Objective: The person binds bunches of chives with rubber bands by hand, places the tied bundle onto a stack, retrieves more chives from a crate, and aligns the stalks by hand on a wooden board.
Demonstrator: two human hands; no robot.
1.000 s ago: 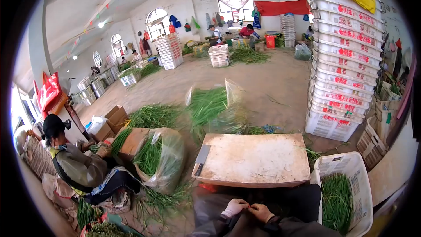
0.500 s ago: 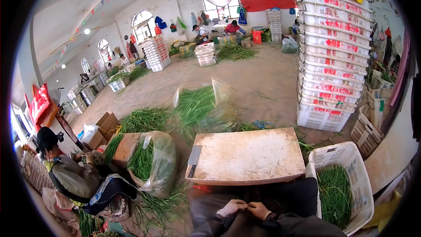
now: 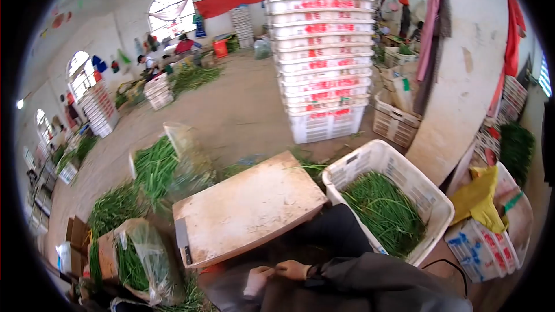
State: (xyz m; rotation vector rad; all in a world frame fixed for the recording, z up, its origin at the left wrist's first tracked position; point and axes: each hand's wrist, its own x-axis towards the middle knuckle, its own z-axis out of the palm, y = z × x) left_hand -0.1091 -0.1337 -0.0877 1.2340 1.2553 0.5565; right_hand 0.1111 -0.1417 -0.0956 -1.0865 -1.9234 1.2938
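Observation:
My left hand (image 3: 257, 280) in a pale glove and my right hand (image 3: 292, 269) meet low in the view, over my lap, fingertips pinched together on something too small and blurred to make out. Just beyond them lies a worn wooden board (image 3: 248, 208) with a cleaver (image 3: 184, 241) resting on its left edge. A white plastic crate (image 3: 399, 173) holding green stalks (image 3: 384, 214) stands to the right of my right arm.
A tall stack of white crates (image 3: 321, 52) rises behind the board. Bags and piles of green stalks (image 3: 153, 167) lie to the left, with a clear bag (image 3: 139, 260) near my knee. A yellow cloth (image 3: 480, 199) and a pillar are at right. People work far off.
My view has swung right and tilted, so the board and crate shifted left. The seated person at left has left the view. My hands remain together over my lap.

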